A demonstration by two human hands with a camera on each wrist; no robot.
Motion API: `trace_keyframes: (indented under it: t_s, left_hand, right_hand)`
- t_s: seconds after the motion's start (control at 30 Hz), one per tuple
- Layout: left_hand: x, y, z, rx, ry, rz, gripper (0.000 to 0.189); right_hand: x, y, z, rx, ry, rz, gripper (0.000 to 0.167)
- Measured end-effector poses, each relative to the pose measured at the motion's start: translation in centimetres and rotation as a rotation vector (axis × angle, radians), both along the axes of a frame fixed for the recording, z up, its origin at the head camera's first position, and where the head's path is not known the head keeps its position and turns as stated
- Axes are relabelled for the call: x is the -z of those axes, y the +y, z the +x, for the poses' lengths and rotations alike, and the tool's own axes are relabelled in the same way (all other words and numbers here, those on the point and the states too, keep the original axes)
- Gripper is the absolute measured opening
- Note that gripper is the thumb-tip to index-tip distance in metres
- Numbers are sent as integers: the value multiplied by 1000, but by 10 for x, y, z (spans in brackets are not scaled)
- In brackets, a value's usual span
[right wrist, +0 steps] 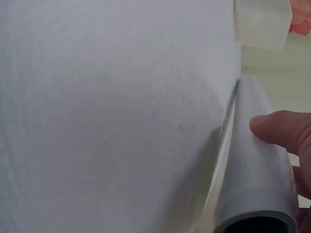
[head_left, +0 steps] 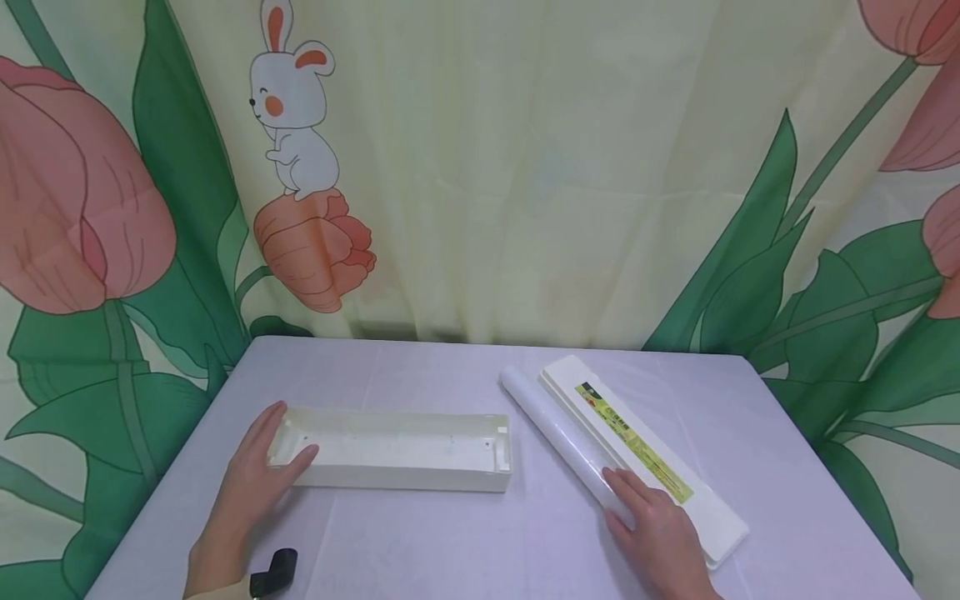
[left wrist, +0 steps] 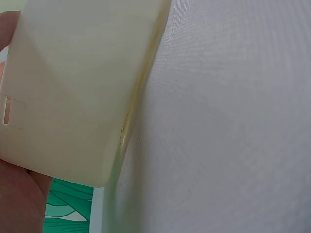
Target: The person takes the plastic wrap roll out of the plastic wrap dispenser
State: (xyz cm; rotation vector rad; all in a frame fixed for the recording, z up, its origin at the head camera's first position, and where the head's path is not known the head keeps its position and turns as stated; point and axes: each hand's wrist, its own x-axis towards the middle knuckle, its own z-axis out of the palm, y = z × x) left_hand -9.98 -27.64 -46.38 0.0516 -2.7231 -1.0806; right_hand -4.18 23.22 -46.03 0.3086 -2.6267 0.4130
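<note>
A long white open-topped plastic box (head_left: 405, 477) sits left of the table's middle. My left hand (head_left: 253, 479) grips its left end, thumb at the front and fingers round the back. In the left wrist view the box's end wall (left wrist: 82, 87) fills the upper left. To the right, a roll of clear plastic wrap (head_left: 558, 433) lies slantwise. My right hand (head_left: 660, 529) holds its near end between thumb and fingers. The right wrist view shows the roll (right wrist: 255, 165) with its hollow core facing the camera. Beside it lies a long white lid (head_left: 712, 508) with a yellow-green label.
A white cloth (head_left: 420, 550) covers the table. Behind stands a curtain (head_left: 510, 167) printed with tulips and a rabbit. A black device (head_left: 276, 573) is at my left wrist. The box and roll lie a small gap apart.
</note>
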Motion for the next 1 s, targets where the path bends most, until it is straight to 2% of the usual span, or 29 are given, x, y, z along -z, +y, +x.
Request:
trace_keyframes:
  t_s: [0.17, 0.3, 0.6, 0.73, 1.0]
  left_hand:
    - [0, 1, 0, -4, -9, -3, 92]
    - [1, 2, 0, -2, -13, -7, 93]
    - [0, 2, -6, 25, 20, -3, 90]
    - [-1, 1, -4, 20, 31, -18, 86]
    - [-12, 5, 1, -37, 209, -32, 64]
  right_hand:
    - [-3, -1, 3, 50, -152, -13, 60]
    - [-3, 0, 5, 71, -198, -3, 60]
    - [-6, 1, 3, 63, -138, 10, 58]
    - [-9, 2, 0, 62, -96, 14, 54]
    - [-18, 8, -11, 36, 51, 18, 42]
